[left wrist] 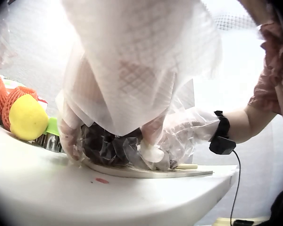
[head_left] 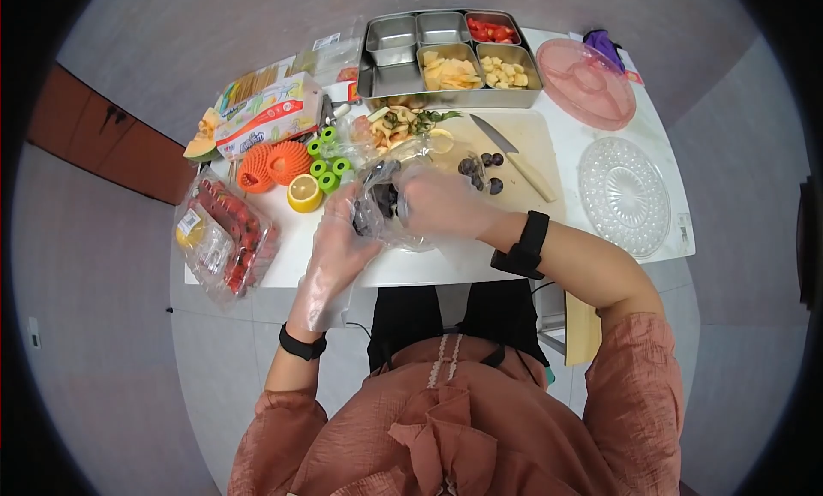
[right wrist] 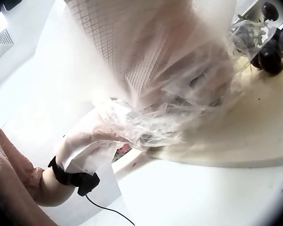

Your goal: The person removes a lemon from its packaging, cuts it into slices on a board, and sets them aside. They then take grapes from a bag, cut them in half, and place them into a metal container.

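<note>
Grips the left side of the plastic bag [head_left: 414, 238] with the left hand [head_left: 339, 247], fingers curled round, and holds the right side bunched in the right hand [head_left: 447, 204]; cannot tell exactly the lie of the right fingertips. Has dark fruit [head_left: 386, 198] inside the bag, at the near left part of the cutting board [head_left: 537, 134]. Could split the thin film by pulling too hard from both sides, spilling fruit over the near edge of the board onto the counter [head_left: 287, 243]. Might lose grip through the baggy clear gloves [head_left: 327, 283] sliding on equally slick plastic, or pinch a glove fold along with the bag and tug both. Could bruise fruit by squeezing too tightly. Might set the loose fruit [head_left: 487, 159] rolling, on the middle of the board, by swinging the right hand outward. Could nick a glove on the knife [head_left: 531, 176], bare blade up on the far right of the board, by reaching across without care. Might pick up scraps [head_left: 399, 121], heaped at the far left of the board, by pushing the bag back.
</note>
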### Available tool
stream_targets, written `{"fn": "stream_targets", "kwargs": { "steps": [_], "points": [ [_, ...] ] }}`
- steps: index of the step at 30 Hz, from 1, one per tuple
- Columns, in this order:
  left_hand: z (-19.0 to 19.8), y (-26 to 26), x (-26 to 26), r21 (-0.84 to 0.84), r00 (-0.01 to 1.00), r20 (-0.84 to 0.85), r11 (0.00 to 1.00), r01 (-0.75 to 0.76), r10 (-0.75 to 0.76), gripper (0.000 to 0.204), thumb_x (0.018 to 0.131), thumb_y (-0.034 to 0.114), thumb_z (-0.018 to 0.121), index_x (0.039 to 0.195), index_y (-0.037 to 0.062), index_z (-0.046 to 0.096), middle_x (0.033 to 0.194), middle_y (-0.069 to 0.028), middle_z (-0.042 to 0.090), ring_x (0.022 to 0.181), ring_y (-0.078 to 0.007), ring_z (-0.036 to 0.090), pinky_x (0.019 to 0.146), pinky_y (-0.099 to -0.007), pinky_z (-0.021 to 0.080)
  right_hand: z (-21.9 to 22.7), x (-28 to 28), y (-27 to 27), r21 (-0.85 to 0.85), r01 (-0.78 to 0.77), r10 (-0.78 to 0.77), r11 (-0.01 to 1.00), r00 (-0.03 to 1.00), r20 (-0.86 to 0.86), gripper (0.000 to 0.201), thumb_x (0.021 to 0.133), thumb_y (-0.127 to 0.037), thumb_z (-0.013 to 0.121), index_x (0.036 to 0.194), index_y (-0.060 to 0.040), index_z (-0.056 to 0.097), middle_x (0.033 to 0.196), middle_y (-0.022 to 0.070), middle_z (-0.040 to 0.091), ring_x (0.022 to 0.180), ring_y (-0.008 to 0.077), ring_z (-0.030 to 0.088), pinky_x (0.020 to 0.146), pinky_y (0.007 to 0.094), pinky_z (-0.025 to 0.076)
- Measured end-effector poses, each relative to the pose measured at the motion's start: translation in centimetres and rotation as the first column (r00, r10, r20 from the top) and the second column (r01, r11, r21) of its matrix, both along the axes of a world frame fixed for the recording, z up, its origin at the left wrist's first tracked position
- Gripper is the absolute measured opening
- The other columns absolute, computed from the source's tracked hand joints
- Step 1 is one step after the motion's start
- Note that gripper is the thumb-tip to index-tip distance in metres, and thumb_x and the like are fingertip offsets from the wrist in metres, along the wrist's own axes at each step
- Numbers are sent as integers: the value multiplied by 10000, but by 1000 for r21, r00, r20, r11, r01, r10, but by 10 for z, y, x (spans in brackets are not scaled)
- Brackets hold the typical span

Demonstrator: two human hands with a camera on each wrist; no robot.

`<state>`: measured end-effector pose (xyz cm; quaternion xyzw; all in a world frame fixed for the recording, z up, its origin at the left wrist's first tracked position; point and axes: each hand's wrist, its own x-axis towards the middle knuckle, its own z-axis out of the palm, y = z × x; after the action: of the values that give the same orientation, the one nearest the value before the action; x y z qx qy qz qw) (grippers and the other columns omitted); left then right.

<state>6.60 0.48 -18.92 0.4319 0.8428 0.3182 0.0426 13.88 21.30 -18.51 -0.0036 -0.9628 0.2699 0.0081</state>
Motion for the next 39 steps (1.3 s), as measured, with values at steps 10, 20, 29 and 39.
{"fn": "stream_targets", "kwargs": {
  "steps": [10, 20, 29, 39],
  "points": [
    [2, 0, -1, 9, 1000, -6, 1000, 6, -6, 866, 706, 122, 815, 1442, -26, 385, 1401, -262, 486, 1301, -424, 488, 1099, -433, 418, -1, 0, -4, 52, -8, 14, 999, 995, -99, 541, 820, -503, 704, 1047, -13, 670, 975, 198, 674, 903, 383, 686, 758, 486, 554],
    [6, 5, 2, 13, 1000, -21, 1000, 19, -18, 845, 705, 110, 802, 1431, -21, 390, 1379, -257, 500, 1285, -432, 491, 1086, -440, 424, -6, 4, -8, 127, -12, 35, 992, 983, -181, 422, 825, -423, 711, 979, -31, 697, 869, 194, 682, 790, 389, 692, 681, 483, 560],
    [4, 1, -1, 5, 1000, 2, 1000, -6, 6, 854, 702, 128, 805, 1437, -9, 392, 1372, -261, 504, 1284, -422, 497, 1088, -433, 422, -1, -3, -11, 44, 53, -47, 998, 989, -143, 268, 788, -252, 698, 960, -46, 690, 871, 186, 681, 827, 381, 689, 701, 474, 554],
    [0, 1, -2, 16, 999, -40, 1000, -10, 11, 792, 718, 152, 820, 1389, -11, 433, 1339, -237, 535, 1251, -410, 519, 1063, -429, 436, 1, 10, -17, 183, -15, 53, 983, 978, -203, 166, 808, -147, 643, 812, 17, 669, 822, 209, 676, 758, 399, 684, 667, 479, 546]
  ]
}}
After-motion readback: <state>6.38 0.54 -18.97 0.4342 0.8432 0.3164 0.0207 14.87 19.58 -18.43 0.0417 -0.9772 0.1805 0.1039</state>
